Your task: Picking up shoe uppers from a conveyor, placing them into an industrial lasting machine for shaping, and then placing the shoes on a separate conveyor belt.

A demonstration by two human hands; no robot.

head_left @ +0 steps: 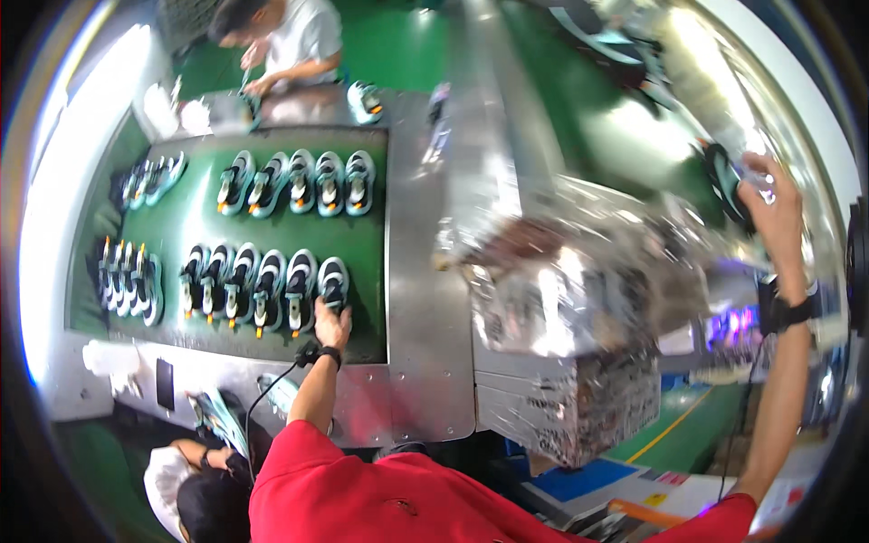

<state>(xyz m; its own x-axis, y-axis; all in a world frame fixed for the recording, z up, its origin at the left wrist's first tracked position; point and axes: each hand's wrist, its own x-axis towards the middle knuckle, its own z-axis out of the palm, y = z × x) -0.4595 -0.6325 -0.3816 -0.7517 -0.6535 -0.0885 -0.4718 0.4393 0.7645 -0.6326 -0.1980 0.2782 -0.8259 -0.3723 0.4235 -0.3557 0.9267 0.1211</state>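
My left hand (331, 324) reaches forward to the green conveyor belt (362, 235) and grips the heel of a dark and white shoe (333, 279), the last one on the right of the near row. My right hand (771, 210) is raised high at the far right and holds another dark shoe (724, 183) up near a shiny metal machine. Both arms wear black wristbands, and red sleeves show at the lower edge.
Two rows of several shoes each lie on the belt, with more at its left end. A foil-wrapped machine housing (570, 299) stands between my arms. One person (285, 41) works at the far end of the belt, another (195, 484) sits at lower left.
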